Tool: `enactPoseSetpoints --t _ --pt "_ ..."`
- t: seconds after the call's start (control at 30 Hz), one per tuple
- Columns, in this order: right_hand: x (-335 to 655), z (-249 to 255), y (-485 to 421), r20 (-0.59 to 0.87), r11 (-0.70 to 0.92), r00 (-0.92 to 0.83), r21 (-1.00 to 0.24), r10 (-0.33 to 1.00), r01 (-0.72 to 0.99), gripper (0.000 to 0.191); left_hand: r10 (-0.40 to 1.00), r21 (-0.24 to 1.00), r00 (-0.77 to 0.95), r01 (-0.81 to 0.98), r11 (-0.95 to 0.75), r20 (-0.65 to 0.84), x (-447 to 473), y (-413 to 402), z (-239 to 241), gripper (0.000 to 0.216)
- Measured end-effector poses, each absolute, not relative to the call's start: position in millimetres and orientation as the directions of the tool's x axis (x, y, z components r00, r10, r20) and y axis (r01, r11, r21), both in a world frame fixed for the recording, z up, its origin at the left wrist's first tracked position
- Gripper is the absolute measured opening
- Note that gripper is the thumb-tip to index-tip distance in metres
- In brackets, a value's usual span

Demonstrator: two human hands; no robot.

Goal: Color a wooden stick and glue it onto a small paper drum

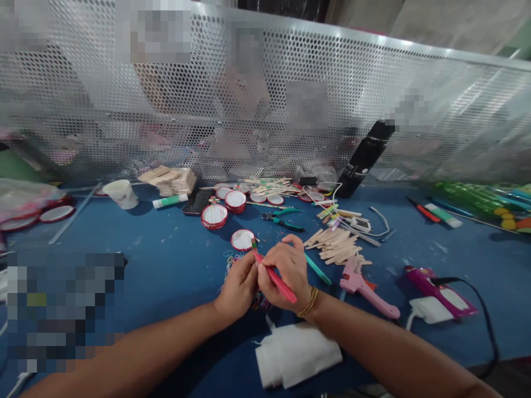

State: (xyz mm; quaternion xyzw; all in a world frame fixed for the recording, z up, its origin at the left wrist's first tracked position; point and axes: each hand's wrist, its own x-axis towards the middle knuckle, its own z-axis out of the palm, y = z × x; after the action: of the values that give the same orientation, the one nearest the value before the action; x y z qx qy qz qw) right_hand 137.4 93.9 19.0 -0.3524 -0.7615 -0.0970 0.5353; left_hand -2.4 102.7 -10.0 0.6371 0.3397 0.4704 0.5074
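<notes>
My right hand (pixel 288 271) is closed around a red marker (pixel 282 284), its tip pointing up and to the left. Close beside it, my left hand (pixel 238 284) pinches a small stick (pixel 254 243) with green and red on its upper end; its lower part is hidden by my fingers. The marker's tip meets or nearly meets this stick, though I cannot tell which. Just beyond my hands lies a white disc with a red rim (pixel 243 239). Colourful loops (pixel 228 271), partly covered by my hands, lie beneath them.
Wooden sticks (pixel 338 246), a pink glue gun (pixel 365 287) and a teal pen (pixel 318 270) lie to the right. Pliers (pixel 284 217) and stacked red-rimmed discs (pixel 214 215) sit ahead. A black bottle (pixel 365 160) leans against the perforated metal screen (pixel 265 138). White cloth (pixel 298 354) lies nearest me.
</notes>
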Motion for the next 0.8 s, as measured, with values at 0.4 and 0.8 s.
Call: enactPoseSetpoints --t 0.4,0.8 --pt "138.4 19.3 93.2 0.855 0.742 -0.168 -0.308 0.490 0.596 0.018 0.932 0.982 0.313 -0.008 -0.191 0.184 -6.5 101.5 -8.6 0.035" --pt "139.4 20.4 95.9 0.883 0.744 -0.165 -0.255 0.439 0.617 0.014 0.900 0.966 0.368 0.019 -0.259 0.234 -5.6 101.3 -7.6 0.035"
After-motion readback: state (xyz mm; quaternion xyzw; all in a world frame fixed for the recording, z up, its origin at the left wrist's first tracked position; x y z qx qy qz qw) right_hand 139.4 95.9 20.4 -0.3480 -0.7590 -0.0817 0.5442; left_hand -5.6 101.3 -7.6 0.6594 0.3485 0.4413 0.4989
